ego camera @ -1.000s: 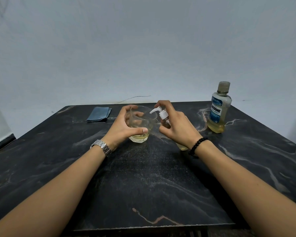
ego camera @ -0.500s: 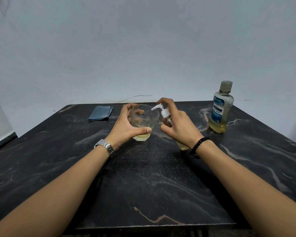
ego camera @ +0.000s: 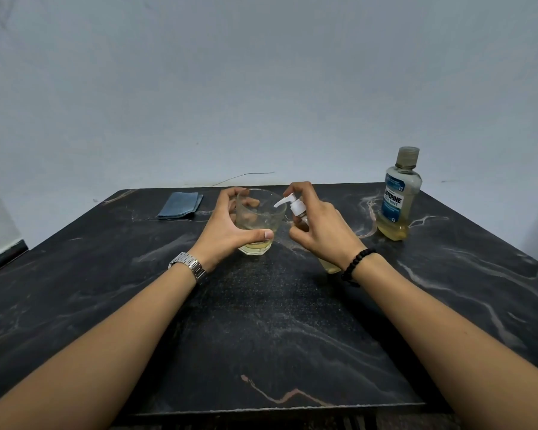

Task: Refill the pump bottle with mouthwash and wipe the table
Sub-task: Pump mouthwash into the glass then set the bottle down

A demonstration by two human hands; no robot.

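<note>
1. Hands sit together at the far middle of the counter (ego camera: pixel 261 321): the left hand (ego camera: pixel 227 234) is wrapped around a clear glass (ego camera: pixel 258 218), the right hand (ego camera: pixel 320 234) is clamped on the pump bottle (ego camera: pixel 302 217), forefinger over its white pump head.
2. Since a second ago the nozzle has risen a little and the glass has been drawn up with it; the spout now points over the glass rim.
3. A shallow pale yellow pool lies in the glass bottom, so the pump seems to be getting tested or emptied into it rather than refilled.
4. Mouthwash bottle (ego camera: pixel 399 197) stands capped, well apart to the right, roughly a quarter full.
5. Folded blue cloth (ego camera: pixel 180 205) lies untouched at the far left, so wiping is not yet begun.
</note>
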